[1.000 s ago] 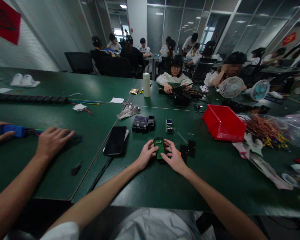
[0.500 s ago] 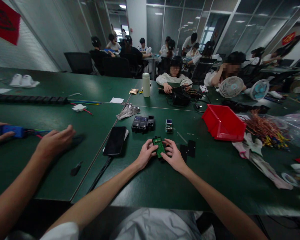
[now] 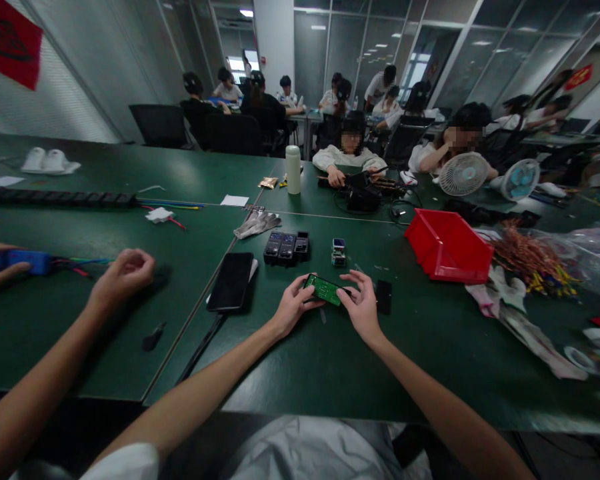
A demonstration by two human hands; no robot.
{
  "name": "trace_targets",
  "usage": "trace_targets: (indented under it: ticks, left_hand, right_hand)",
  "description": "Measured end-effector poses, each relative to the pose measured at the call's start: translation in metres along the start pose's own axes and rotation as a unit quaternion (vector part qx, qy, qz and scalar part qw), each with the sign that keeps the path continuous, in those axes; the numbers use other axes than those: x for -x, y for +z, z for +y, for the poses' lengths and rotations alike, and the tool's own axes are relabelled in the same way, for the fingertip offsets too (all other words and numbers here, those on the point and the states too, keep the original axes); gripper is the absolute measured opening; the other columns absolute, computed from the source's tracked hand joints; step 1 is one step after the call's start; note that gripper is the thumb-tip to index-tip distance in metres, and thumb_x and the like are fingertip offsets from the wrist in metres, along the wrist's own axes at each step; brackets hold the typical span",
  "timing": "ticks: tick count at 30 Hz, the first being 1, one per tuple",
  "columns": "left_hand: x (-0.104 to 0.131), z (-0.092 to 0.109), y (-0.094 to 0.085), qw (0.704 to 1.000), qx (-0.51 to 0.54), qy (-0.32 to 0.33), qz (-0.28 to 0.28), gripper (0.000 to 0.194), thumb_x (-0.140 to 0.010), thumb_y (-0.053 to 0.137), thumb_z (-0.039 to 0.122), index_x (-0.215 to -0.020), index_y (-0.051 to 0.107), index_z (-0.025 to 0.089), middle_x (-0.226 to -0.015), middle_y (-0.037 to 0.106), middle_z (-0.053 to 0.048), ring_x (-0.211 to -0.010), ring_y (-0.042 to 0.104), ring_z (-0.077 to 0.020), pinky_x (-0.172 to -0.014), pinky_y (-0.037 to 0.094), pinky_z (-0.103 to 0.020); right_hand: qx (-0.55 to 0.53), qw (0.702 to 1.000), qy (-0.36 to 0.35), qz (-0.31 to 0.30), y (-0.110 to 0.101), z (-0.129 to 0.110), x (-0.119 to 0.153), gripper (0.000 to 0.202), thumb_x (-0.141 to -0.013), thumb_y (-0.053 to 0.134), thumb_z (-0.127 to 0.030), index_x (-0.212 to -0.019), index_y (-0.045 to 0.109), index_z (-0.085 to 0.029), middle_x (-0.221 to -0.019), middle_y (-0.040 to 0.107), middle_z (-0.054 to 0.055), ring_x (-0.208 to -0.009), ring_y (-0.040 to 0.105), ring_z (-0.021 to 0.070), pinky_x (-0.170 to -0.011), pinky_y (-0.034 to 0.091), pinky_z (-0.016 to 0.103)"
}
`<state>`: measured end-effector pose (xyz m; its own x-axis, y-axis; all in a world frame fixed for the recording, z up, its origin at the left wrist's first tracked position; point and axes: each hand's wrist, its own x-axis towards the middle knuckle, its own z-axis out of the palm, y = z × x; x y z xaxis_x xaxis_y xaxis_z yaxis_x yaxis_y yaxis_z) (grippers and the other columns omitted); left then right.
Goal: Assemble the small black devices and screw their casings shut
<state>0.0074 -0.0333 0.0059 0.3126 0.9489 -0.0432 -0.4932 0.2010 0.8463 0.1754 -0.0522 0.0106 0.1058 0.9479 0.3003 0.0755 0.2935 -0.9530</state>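
Observation:
Between my two hands is a green circuit board set in a dark casing, tilted and lying roughly sideways. My left hand grips its left end, thumb on the board's face. At the other end, my right hand pinches the edge between thumb and fingers. Just beyond it stands a small device with stacked boards. Several black modules sit together to the left of that. A flat black piece lies right of my right hand, partly covered by it.
A black smartphone with a cable lies left of my hands. A red bin, copper wires and gloves are at right. A bottle stands beyond. A co-worker's hand works at far left beside a blue connector.
The circuit board has turned from upright to sideways in my hands. My right hand has shifted slightly right, fingers raised. The co-worker's hand at left has curled and moved a little.

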Motion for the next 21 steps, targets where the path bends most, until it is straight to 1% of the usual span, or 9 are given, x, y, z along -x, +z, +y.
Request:
trace_targets:
  ticks: [5, 9, 13, 17, 21]
  left_hand:
    - [0.0018, -0.0001, -0.0008, 0.999, -0.034, -0.005, -0.004, 0.047, -0.073, 0.067, 0.034, -0.117, 0.054, 0.02, -0.107, 0.06, -0.008, -0.094, 0.061, -0.0203, -0.083, 0.051, -0.04]
    - [0.0027, 0.0002, -0.0006, 0.999, -0.043, -0.005, 0.0, 0.044, -0.073, 0.067, 0.035, -0.112, 0.058, 0.018, -0.108, 0.06, -0.01, -0.096, 0.06, -0.0218, -0.082, 0.051, -0.039]
    - [0.0034, 0.0005, 0.0004, 0.999, -0.047, -0.008, 0.005, 0.048, -0.07, 0.07, 0.036, -0.113, 0.058, 0.018, -0.107, 0.061, -0.009, -0.092, 0.061, -0.0212, -0.081, 0.051, -0.039]
    - [0.0046, 0.0004, 0.0004, 0.998, -0.061, -0.009, -0.001, 0.049, -0.071, 0.069, 0.035, -0.115, 0.056, 0.019, -0.109, 0.061, -0.01, -0.091, 0.061, -0.0207, -0.078, 0.052, -0.037]
    - [0.0053, 0.0002, 0.0, 0.995, -0.096, 0.006, -0.016, 0.047, -0.075, 0.066, 0.033, -0.118, 0.054, 0.019, -0.113, 0.059, -0.01, -0.097, 0.06, -0.0216, -0.079, 0.052, -0.035]
  right_hand:
    - [-0.006, 1.0, 0.003, 0.008, -0.0023, 0.0019, -0.0032, 0.045, -0.08, 0.06, -0.033, -0.119, 0.04, -0.023, -0.117, 0.052, 0.01, -0.105, 0.056, 0.0213, -0.086, 0.049, 0.039]
    - [-0.007, 1.0, 0.005, -0.016, -0.0036, 0.005, -0.0043, 0.044, -0.08, 0.06, -0.031, -0.118, 0.041, -0.024, -0.117, 0.053, 0.01, -0.108, 0.055, 0.0212, -0.092, 0.046, 0.041]
    - [0.015, 0.999, -0.017, -0.042, -0.0036, 0.0054, -0.0039, 0.047, -0.077, 0.063, -0.027, -0.119, 0.042, -0.023, -0.115, 0.055, 0.008, -0.111, 0.052, 0.0209, -0.098, 0.04, 0.041]
    - [0.039, 0.998, -0.031, -0.048, -0.0022, 0.0032, -0.0026, 0.048, -0.077, 0.064, -0.026, -0.12, 0.042, -0.023, -0.112, 0.056, 0.008, -0.109, 0.054, 0.0206, -0.099, 0.039, 0.041]
    - [0.053, 0.997, -0.04, -0.045, -0.0011, -0.0003, -0.0012, 0.044, -0.079, 0.062, -0.025, -0.119, 0.043, -0.022, -0.11, 0.057, 0.007, -0.106, 0.055, 0.0203, -0.098, 0.04, 0.04]
